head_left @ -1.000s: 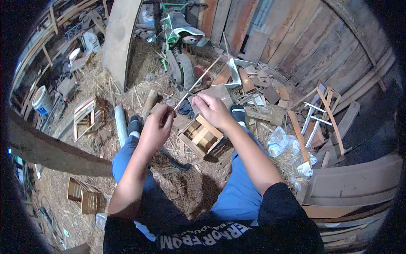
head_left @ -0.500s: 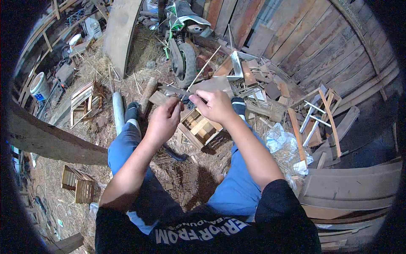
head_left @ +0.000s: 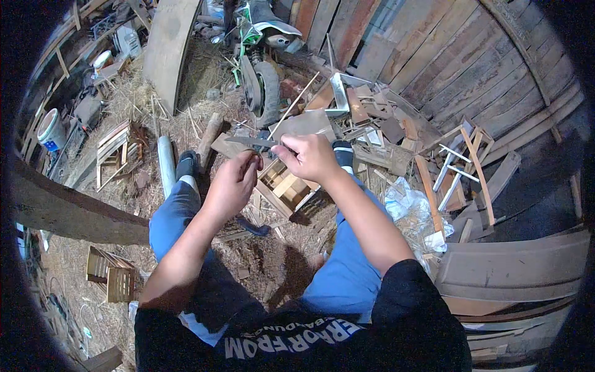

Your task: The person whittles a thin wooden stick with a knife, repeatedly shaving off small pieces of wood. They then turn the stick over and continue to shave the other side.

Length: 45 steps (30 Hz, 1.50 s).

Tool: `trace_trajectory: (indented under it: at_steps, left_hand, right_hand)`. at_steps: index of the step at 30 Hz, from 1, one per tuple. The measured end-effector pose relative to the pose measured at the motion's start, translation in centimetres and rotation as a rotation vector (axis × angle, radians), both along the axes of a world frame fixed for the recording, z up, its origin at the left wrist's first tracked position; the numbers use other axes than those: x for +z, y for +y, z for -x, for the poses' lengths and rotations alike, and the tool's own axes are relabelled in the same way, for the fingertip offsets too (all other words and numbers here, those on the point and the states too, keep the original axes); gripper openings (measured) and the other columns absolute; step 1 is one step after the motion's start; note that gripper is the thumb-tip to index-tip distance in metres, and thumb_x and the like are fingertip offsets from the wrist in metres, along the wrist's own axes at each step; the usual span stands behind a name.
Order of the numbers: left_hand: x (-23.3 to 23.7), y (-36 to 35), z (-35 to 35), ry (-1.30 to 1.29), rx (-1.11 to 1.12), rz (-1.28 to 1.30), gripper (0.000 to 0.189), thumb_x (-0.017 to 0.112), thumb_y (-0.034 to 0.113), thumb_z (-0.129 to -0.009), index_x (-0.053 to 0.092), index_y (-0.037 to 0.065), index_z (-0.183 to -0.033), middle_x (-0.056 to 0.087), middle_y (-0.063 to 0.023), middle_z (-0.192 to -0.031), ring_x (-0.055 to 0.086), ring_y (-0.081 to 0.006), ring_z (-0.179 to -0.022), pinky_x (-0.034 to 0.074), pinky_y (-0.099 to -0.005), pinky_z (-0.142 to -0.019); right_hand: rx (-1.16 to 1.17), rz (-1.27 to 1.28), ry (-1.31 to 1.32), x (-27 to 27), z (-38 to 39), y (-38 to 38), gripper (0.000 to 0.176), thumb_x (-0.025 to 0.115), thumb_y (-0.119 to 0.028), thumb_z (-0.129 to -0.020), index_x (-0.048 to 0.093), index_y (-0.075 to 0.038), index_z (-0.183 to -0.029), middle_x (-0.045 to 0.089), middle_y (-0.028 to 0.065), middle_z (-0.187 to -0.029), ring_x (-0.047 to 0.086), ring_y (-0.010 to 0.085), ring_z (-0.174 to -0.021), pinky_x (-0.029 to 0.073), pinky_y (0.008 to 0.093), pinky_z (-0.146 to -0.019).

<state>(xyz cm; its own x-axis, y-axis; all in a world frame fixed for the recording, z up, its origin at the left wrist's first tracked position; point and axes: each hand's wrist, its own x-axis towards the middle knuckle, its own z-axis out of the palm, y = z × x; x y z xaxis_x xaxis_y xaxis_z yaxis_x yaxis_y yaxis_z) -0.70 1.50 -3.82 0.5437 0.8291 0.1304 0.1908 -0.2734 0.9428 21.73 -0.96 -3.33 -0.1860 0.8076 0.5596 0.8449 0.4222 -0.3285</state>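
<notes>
My right hand (head_left: 308, 157) is closed around the handle end of a knife (head_left: 253, 142), whose flat blade points left, above my left fingertips. My left hand (head_left: 234, 178) is closed with its fingers curled together; anything in the pinch is too small or hidden to name. Just beyond and below both hands, a small slatted wooden crate (head_left: 276, 193) sits on the ground between my legs, with pale wood pieces showing inside. A dark curved object (head_left: 254, 228) lies near its lower left corner.
Straw and wood scraps cover the ground. Small wooden crates (head_left: 119, 286) lie to the left, near a long curved plank (head_left: 80, 208). A motorbike wheel (head_left: 268, 93) stands ahead. Wood offcuts (head_left: 390, 130) and a plastic bag (head_left: 406, 204) lie to the right.
My hands have drawn slightly apart, and the knife blade now shows more plainly, extending left from my right hand. The whole view has shifted a little.
</notes>
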Motion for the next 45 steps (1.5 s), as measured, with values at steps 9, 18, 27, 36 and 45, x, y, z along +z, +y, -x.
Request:
trace_trajectory:
  at_steps: [9, 18, 27, 36, 45]
  left_hand:
    - [0.6, -0.1, 0.8, 0.040, -0.028, -0.089, 0.012, 0.053, 0.008, -0.103, 0.057, -0.002, -0.098, 0.056, -0.0139, -0.073, 0.053, -0.0195, -0.066, 0.046, -0.0366, -0.064]
    - [0.4, -0.1, 1.1, 0.017, 0.000, -0.036, 0.013, 0.054, 0.009, -0.103, 0.059, -0.003, -0.102, 0.059, -0.0148, -0.076, 0.058, -0.0208, -0.070, 0.048, -0.0373, -0.067]
    - [2.1, 0.3, 1.4, 0.049, 0.005, 0.083, 0.018, 0.053, 0.013, -0.106, 0.057, -0.001, -0.097, 0.052, -0.0077, -0.071, 0.050, -0.0138, -0.065, 0.044, -0.0328, -0.061]
    - [1.4, -0.4, 0.9, -0.004, 0.012, 0.080, 0.018, 0.052, 0.012, -0.107, 0.058, -0.001, -0.097, 0.049, -0.0017, -0.070, 0.046, -0.0106, -0.063, 0.042, -0.0294, -0.060]
    - [0.9, -1.0, 1.4, 0.004, -0.033, 0.111, 0.018, 0.051, 0.012, -0.109, 0.060, 0.000, -0.099, 0.049, 0.0020, -0.073, 0.046, -0.0060, -0.066, 0.039, -0.0257, -0.058]
  right_hand:
    - [-0.002, -0.048, -0.068, 0.0, -0.6, 0.3, 0.040, 0.068, -0.040, -0.096, 0.062, -0.008, -0.073, 0.059, 0.0161, -0.064, 0.061, 0.0399, -0.059, 0.043, 0.0489, -0.052]
    - [-0.280, 0.015, 0.075, 0.8, -4.2, 2.3, 0.043, 0.066, -0.046, -0.097, 0.065, -0.010, -0.073, 0.060, 0.0173, -0.059, 0.063, 0.0404, -0.056, 0.048, 0.0512, -0.054]
    - [-0.082, -0.015, -0.039, 1.1, -1.7, 1.2, 0.039, 0.068, -0.041, -0.095, 0.064, -0.011, -0.073, 0.058, 0.0159, -0.062, 0.062, 0.0367, -0.058, 0.046, 0.0480, -0.052]
    - [-0.177, -0.063, -0.056, 0.0, -3.4, 2.4, 0.044, 0.066, -0.045, -0.096, 0.063, -0.010, -0.072, 0.061, 0.0161, -0.064, 0.063, 0.0377, -0.058, 0.048, 0.0475, -0.054]
    - [-0.361, 0.040, 0.201, 1.4, -5.9, 2.5, 0.046, 0.060, -0.045, -0.101, 0.064, -0.008, -0.074, 0.061, 0.0179, -0.062, 0.064, 0.0392, -0.061, 0.048, 0.0487, -0.056]
